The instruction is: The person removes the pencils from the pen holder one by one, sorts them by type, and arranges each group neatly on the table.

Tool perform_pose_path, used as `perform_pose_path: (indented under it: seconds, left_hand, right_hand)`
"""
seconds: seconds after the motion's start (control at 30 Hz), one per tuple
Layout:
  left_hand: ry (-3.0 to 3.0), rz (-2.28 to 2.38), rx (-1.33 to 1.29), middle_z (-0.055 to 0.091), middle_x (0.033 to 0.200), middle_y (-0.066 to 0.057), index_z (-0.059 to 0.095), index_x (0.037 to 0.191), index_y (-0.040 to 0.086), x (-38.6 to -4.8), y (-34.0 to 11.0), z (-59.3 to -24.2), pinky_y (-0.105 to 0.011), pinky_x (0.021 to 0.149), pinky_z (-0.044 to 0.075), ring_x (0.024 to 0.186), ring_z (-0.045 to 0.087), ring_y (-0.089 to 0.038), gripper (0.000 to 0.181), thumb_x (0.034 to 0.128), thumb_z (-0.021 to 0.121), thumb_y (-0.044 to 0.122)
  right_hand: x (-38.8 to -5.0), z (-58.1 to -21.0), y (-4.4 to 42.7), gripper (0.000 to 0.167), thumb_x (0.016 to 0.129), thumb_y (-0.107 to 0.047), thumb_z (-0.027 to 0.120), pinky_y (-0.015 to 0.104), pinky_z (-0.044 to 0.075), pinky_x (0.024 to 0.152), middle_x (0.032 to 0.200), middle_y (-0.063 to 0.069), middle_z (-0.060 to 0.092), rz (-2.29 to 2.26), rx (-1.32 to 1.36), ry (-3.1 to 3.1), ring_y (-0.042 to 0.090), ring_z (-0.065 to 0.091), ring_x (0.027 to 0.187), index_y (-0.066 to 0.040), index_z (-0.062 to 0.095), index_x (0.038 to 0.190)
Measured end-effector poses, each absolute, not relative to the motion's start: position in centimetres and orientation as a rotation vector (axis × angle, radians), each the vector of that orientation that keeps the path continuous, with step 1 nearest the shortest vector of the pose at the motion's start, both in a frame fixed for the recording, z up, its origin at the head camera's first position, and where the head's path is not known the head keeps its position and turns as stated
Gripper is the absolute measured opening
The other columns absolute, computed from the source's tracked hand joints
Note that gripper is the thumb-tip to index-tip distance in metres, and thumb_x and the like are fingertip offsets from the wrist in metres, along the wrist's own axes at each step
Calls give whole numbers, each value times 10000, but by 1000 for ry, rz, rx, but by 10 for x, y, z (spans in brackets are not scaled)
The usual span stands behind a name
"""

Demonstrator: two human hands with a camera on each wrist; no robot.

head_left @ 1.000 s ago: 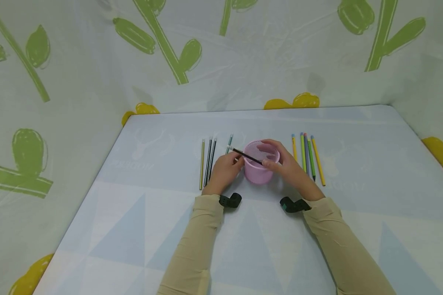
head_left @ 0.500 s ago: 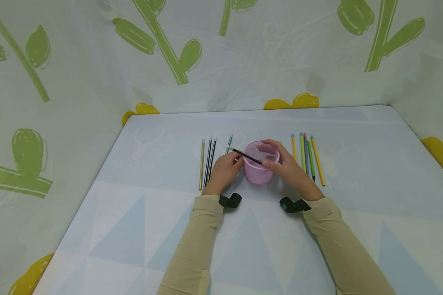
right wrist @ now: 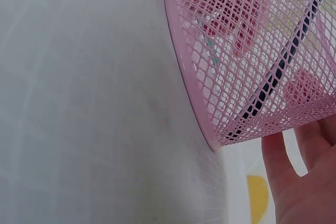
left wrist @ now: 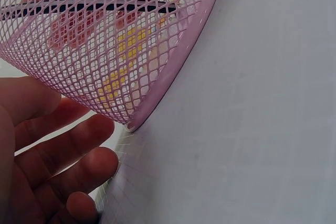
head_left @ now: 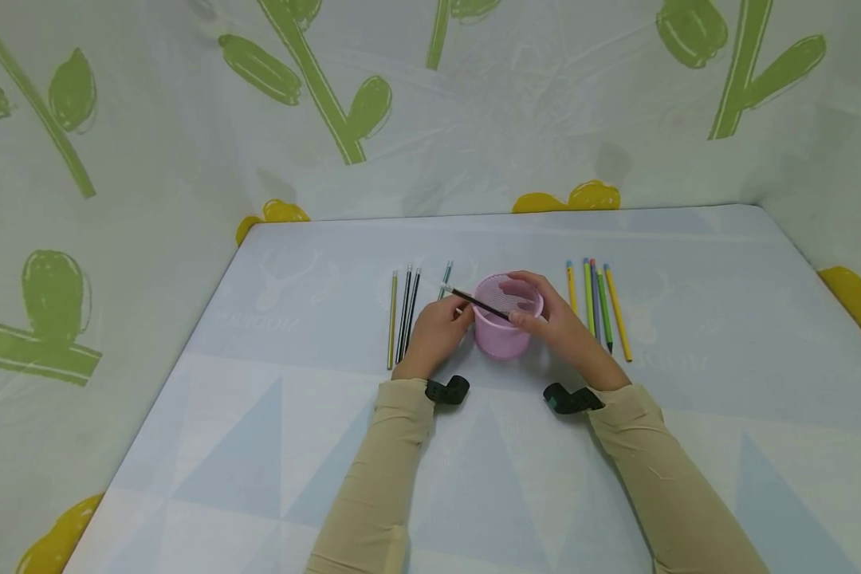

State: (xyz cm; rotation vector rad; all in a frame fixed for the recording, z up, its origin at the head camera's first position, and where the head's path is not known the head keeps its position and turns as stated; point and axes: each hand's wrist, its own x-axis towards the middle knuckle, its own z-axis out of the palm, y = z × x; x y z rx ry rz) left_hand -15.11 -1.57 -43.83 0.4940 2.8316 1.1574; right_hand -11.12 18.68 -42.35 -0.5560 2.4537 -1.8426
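Observation:
A pink mesh pencil cup (head_left: pixel 502 341) stands upright on the table between my hands. One black pencil (head_left: pixel 477 304) leans inside it, and its pale end sticks out over the left rim. My left hand (head_left: pixel 436 331) holds the cup's left side with bent fingers; in the left wrist view its fingertips (left wrist: pixel 100 161) sit beside the mesh wall. From the right, my right hand (head_left: pixel 561 328) grips the cup, thumb at the near rim and fingers round the far side. Parts of the fingers show blurred through the mesh in both wrist views.
Left of the cup lie a gold pencil (head_left: pixel 392 319), two black pencils (head_left: pixel 404 311) and a teal pencil (head_left: pixel 446 279). To the right lie several coloured pencils (head_left: pixel 599 303), yellow, green and blue among them. A leaf-patterned wall covering (head_left: pixel 488 119) rises behind the table's far edge.

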Motion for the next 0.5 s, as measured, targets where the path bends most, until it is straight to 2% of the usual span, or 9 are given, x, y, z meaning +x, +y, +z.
perform_pose_path:
  seconds: [0.23, 0.5]
  left_hand:
    - [2825, 1166, 492, 576, 798, 82, 616, 995, 234, -151, -16, -438, -261, 586, 434, 689, 524, -94, 212, 917, 451, 343]
    - [2824, 1162, 489, 577, 797, 81, 615, 986, 233, -151, -16, -438, -262, 586, 435, 689, 524, -94, 209, 917, 452, 344]
  right_hand:
    - [-110, -421, 186, 510, 882, -169, 542, 450, 252, 1013, 1316, -18, 430, -1852, -545, 2433, 117, 314, 1240, -283, 319, 1326]
    - [-110, -421, 186, 519, 874, -201, 554, 444, 257, 1013, 1317, -10, 431, -1846, -526, 2435, 124, 316, 1241, -265, 317, 1331]
